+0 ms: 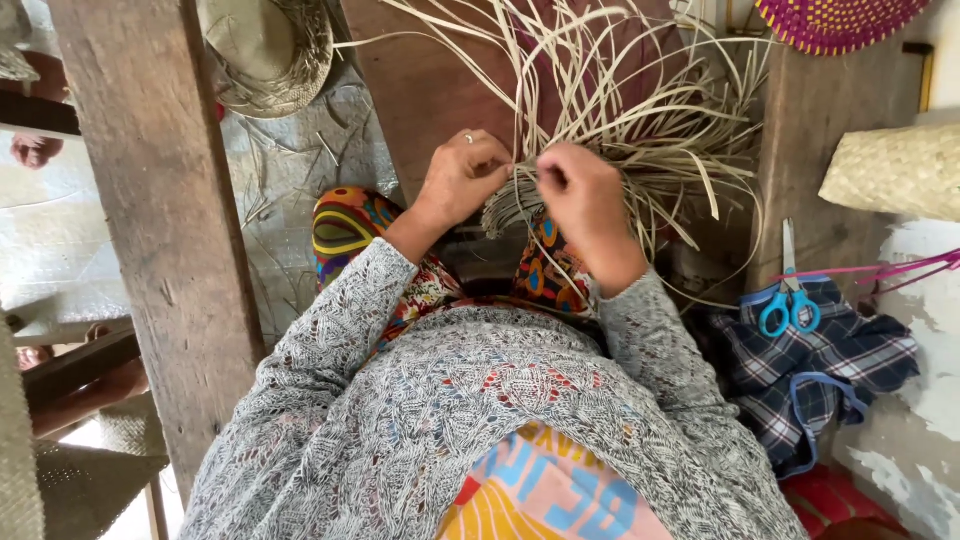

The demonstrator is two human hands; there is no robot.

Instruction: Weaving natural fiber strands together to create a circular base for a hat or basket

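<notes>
Both hands pinch pale straw strips (600, 110): left hand (462, 180) at 9 o'clock, right hand (580, 195) beside it. Only a small woven part (512, 208) exists (most strips are loose), so I judge much weaving remains.

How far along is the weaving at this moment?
Done: a small woven section sits under the hands. In hand: the left hand and right hand pinch pale strips at its edge. Left: most strips fan out loose and unwoven beyond the hands, so it looks early. The blue-handled scissors lie untouched on plaid cloth.
</notes>
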